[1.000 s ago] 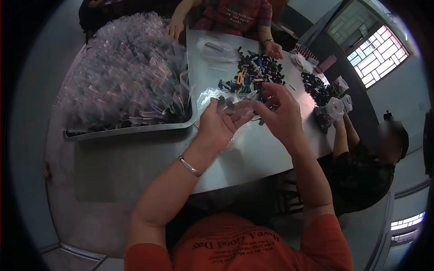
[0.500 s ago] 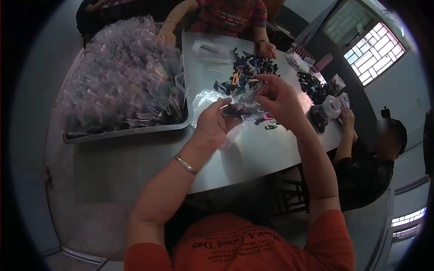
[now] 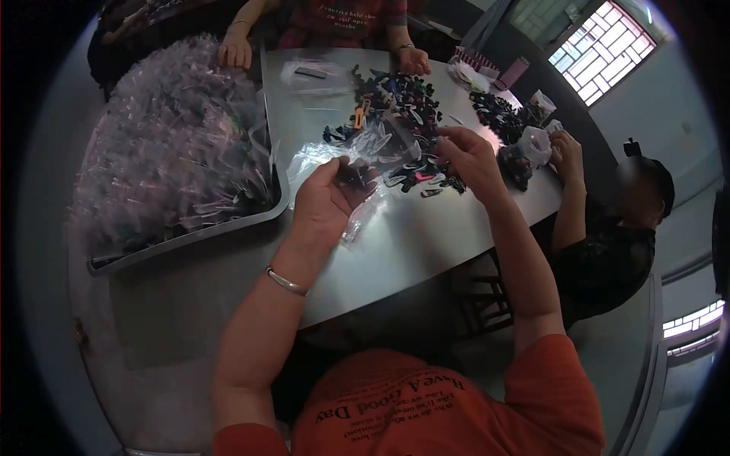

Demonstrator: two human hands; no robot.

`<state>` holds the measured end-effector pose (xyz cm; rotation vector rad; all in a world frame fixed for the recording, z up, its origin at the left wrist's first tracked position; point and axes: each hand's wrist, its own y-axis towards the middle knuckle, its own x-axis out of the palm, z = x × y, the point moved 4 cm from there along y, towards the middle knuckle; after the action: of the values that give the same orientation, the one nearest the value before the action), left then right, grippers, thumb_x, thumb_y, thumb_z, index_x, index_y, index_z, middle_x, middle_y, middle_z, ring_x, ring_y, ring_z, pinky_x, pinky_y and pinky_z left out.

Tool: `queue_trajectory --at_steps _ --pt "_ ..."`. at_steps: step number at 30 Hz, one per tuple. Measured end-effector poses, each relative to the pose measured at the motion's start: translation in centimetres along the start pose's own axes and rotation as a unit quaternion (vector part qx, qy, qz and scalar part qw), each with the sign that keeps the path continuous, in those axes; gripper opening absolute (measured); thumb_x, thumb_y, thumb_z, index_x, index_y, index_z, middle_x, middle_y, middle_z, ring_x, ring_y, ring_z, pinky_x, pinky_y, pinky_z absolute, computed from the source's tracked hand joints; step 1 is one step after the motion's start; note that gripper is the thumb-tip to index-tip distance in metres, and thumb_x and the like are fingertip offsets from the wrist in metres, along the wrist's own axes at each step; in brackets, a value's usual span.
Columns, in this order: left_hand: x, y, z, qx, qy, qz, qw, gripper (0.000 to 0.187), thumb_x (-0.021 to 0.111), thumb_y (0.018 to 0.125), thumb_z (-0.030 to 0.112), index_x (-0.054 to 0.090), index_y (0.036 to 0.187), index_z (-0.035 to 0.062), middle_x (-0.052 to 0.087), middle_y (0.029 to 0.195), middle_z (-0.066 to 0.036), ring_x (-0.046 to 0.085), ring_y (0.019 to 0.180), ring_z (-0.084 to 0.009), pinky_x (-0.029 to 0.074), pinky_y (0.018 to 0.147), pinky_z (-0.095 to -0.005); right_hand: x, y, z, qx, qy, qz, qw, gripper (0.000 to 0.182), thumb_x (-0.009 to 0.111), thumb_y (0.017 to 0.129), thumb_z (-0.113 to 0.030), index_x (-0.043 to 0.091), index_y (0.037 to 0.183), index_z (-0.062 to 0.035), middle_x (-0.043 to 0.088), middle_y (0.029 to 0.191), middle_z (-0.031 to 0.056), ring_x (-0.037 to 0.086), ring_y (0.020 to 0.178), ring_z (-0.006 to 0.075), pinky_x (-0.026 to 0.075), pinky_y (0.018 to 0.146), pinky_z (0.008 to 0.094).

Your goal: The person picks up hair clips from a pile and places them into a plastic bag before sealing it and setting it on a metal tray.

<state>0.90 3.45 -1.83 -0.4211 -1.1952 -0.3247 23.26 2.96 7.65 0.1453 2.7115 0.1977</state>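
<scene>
My left hand [image 3: 328, 196] is half curled around a clear plastic bag [image 3: 361, 176] with something dark inside, just above the table. To its right, my right hand [image 3: 469, 158] is raised over the small clips, thumb and fingertips brought together; anything between them is too small to tell. Beyond my hands lies a pile of dark hair clips [image 3: 407, 95], with an orange clip [image 3: 359, 118] at its left and a pink clip [image 3: 424, 176] at its near side. Shiny clear bags [image 3: 308, 156] lie flat beside my left hand.
A large grey tray [image 3: 190, 230] heaped with bagged items stands on the left. Across the white table [image 3: 380, 266] a person rests a hand on the heap. At the right, another person in dark clothes holds a clear bag [image 3: 534, 144]. A pink bottle [image 3: 515, 72] stands beyond.
The whole view has shifted, so the table contents appear further left. My hands are slightly further apart, and the left one has its palm turned up more around the bag.
</scene>
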Motion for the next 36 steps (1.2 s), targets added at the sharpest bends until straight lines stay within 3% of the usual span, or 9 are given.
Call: queue_trajectory --at_steps 2,7,9,15,28,31,33,34,36 --pt "-0.2 0.0 0.1 0.009 -0.004 0.037 0.999 0.017 0.049 0.092 0.019 0.052 0.1 0.0039 0.061 0.1 -0.016 0.062 0.092 -0.0319 0.05 0.082 -0.0456 -2.7 -0.6 4.0 -0.013 -0.109 0.02 0.994 0.018 0.063 0.085 -0.011 0.065 0.098 0.0013 0.066 0.082 0.0022 0.058 0.071 0.007 0.047 0.063 0.0212" --pt "-0.2 0.0 -0.2 -0.001 0.045 0.041 0.998 0.016 0.054 0.09 0.018 0.054 0.096 0.0037 0.063 0.091 -0.013 0.062 0.087 -0.0275 0.051 0.08 -0.0421 -5.2 -3.7 7.2 0.032 -0.211 0.057 0.975 0.014 0.066 0.08 -0.011 0.069 0.09 -0.0007 0.067 0.076 0.0057 0.06 0.07 0.0094 0.048 0.063 0.0248" --pt "-0.6 0.2 -0.2 -0.001 0.048 0.042 0.998 0.016 0.055 0.089 0.018 0.055 0.095 0.0032 0.063 0.09 -0.013 0.063 0.086 -0.0272 0.051 0.079 -0.0413 -5.3 -4.4 7.1 -0.025 -0.312 0.089 0.946 0.016 0.068 0.077 -0.012 0.07 0.091 -0.0035 0.067 0.079 0.0087 0.062 0.07 0.0141 0.049 0.064 0.0274" --pt "-1.5 0.6 0.5 0.015 0.036 0.042 0.998 0.011 0.054 0.089 0.014 0.055 0.092 0.0026 0.063 0.089 -0.013 0.063 0.084 -0.0266 0.053 0.075 -0.0399 -5.0 -3.4 9.0 -0.075 -0.327 0.117 0.935 0.017 0.069 0.075 -0.014 0.07 0.09 -0.0053 0.064 0.081 0.0103 0.063 0.071 0.0188 0.05 0.066 0.0294" --pt "-1.0 0.3 0.5 0.018 0.031 0.04 0.999 0.011 0.054 0.089 0.013 0.055 0.093 0.0021 0.063 0.09 -0.015 0.063 0.084 -0.0281 0.053 0.077 -0.0406 -1.6 -0.3 8.6 -0.054 -0.366 0.119 0.921 0.024 0.073 0.073 -0.025 0.07 0.087 -0.0054 0.062 0.081 0.0106 0.062 0.075 0.0241 0.049 0.07 0.0338" --pt "-1.1 0.3 0.6 0.017 0.026 0.045 0.999 0.012 0.054 0.089 0.013 0.055 0.093 0.0016 0.063 0.09 -0.015 0.062 0.083 -0.0281 0.053 0.076 -0.0403 -1.5 0.1 8.6 -0.03 -0.391 0.117 0.913 0.024 0.069 0.073 -0.03 0.071 0.089 -0.0123 0.063 0.089 0.0074 0.063 0.081 0.0251 0.05 0.072 0.0363" --pt "-0.8 0.3 0.6 0.02 0.026 0.042 0.999 0.013 0.054 0.089 0.013 0.054 0.093 0.0005 0.063 0.088 -0.015 0.063 0.081 -0.028 0.053 0.074 -0.0399 -1.7 -0.5 8.0 -0.048 -0.338 0.127 0.931 0.022 0.073 0.072 -0.017 0.069 0.088 -0.0022 0.065 0.081 0.0095 0.063 0.073 0.0187 0.05 0.067 0.0295" --pt "-0.6 0.2 0.6 0.023 0.024 0.043 0.999 0.013 0.054 0.089 0.013 0.054 0.093 0.0005 0.063 0.088 -0.015 0.063 0.081 -0.028 0.053 0.074 -0.0399 -1.6 -0.7 7.6 -0.05 -0.338 0.125 0.931 0.022 0.073 0.072 -0.017 0.069 0.088 -0.0022 0.065 0.081 0.0095 0.063 0.073 0.0187 0.05 0.067 0.0295" --pt "-0.3 0.1 0.4 0.019 0.029 0.045 0.998 0.014 0.054 0.089 0.012 0.053 0.093 -0.0005 0.062 0.088 -0.015 0.063 0.08 -0.0279 0.053 0.072 -0.04 -1.7 -1.2 7.5 -0.011 -0.204 0.111 0.973 0.021 0.072 0.074 -0.011 0.067 0.091 0.0004 0.066 0.08 0.0079 0.062 0.072 0.0131 0.05 0.066 0.0253"
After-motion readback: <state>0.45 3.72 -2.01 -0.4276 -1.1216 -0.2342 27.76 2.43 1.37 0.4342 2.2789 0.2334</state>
